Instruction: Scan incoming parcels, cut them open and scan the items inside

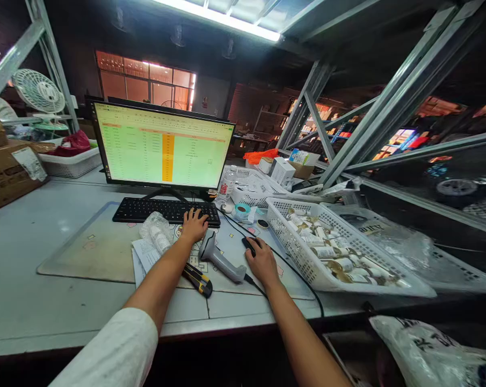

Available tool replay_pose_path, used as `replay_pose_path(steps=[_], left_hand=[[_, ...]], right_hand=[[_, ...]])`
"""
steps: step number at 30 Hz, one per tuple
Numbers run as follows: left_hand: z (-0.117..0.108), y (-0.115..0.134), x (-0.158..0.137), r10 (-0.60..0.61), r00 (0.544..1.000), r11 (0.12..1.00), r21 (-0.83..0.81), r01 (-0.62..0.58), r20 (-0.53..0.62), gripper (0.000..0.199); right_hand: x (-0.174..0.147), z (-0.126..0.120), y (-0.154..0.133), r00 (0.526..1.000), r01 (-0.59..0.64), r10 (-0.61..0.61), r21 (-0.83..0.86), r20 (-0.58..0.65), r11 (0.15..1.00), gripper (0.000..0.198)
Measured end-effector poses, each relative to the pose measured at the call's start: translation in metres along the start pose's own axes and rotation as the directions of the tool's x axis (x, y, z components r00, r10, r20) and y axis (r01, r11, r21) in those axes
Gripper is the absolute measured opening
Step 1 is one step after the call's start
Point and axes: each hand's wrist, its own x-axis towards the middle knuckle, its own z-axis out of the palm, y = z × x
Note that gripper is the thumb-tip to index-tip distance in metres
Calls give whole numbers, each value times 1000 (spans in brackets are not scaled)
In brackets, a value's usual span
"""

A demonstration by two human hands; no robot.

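- Right now the left hand [193, 226] lies flat on the right end of the black keyboard [166, 210], fingers spread over the keys and gripping nothing.
- The right hand [262, 262] is cupped over a black mouse [249, 245], palm down, fingers curled round it; the mouse cable runs off toward the front edge of the surface [33, 236].
- Between the two hands a grey barcode scanner [220, 259] lies on its side on the desk mat [93, 250], touching neither hand.
- Just under the left forearm sits a yellow and black utility knife [198, 279], partly on a sheet of paper [146, 258].
- A clear plastic bag [157, 230] with small items inside rests on that paper, just beside the left wrist.
- Behind the keyboard stands a monitor [162, 146] showing a green spreadsheet with one orange column.
- To the right of the mouse a white basket [283, 236] holds many small labelled bottles [331, 252], lying every which way.
- Near the basket's back corner are a roll of blue tape [243, 210] and a plastic water bottle [227, 187].
- At the far left a cardboard box [5, 172] and a white fan [38, 91] stand well apart from the hands.
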Motion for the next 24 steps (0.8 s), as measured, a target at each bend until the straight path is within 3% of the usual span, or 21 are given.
replay_pose_path(steps=[24], left_hand=[[5, -1, 1, 7, 1000, 1000, -5, -7, -11, 45]], right_hand=[[0, 5, 5, 998, 56, -56, -23, -38, 998, 48]])
